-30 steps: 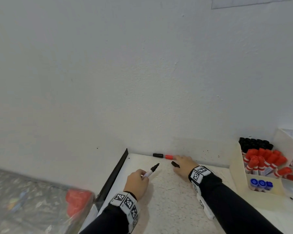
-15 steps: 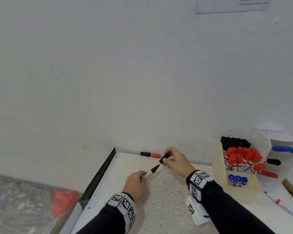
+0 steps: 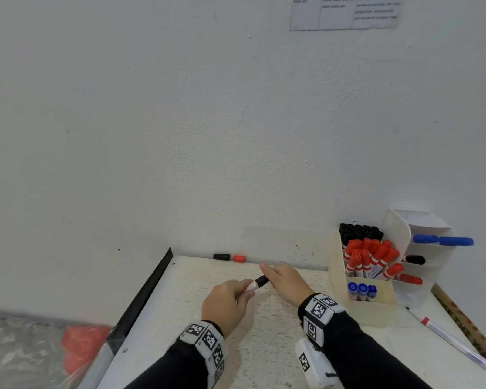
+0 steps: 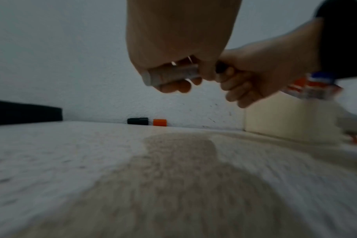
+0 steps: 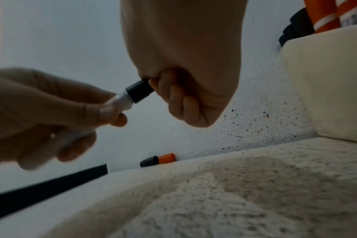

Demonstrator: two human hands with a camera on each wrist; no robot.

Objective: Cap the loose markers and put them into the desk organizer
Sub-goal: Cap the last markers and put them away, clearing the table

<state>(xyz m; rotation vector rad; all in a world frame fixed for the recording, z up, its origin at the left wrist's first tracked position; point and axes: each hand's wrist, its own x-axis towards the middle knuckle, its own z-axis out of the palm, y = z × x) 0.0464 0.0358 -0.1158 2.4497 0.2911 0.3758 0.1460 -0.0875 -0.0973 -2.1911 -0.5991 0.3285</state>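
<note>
Item 1, desk organizer (image 3: 362, 307): cream, compartmented, standing against the wall at your right. It already carries black-capped, red-capped and blue-capped markers upright, with more lying in its side shelves. Nothing from your hands has reached it yet.

Item 2, your left hand (image 3: 225, 303): fingers wrapped around the barrel of the marker (image 5: 122, 99), held above the desk (image 3: 264, 346) with the writing end aimed at your right hand. Half a second ago the black tip stood bare; now it is covered.

Item 3, your right hand (image 3: 288, 282): fingertips pinched on the black cap (image 5: 140, 92), the other fingers curled under. It has come across from the wall side, where it was holding the cap clear of the tip, and the two hands now meet over the middle of the desk.

Item 4, the marker itself: white barrel, cap mouth already over the tip; the right wrist view shows a thin pale band of barrel at the cap's edge. Judged status: capping under way, seating not confirmed. You likely need a firm push before carrying it right to the organizer.

Item 5, spare caps: one black spare cap (image 3: 221, 256) and one red spare cap (image 3: 239, 258), end to end at the wall, untouched.
</note>
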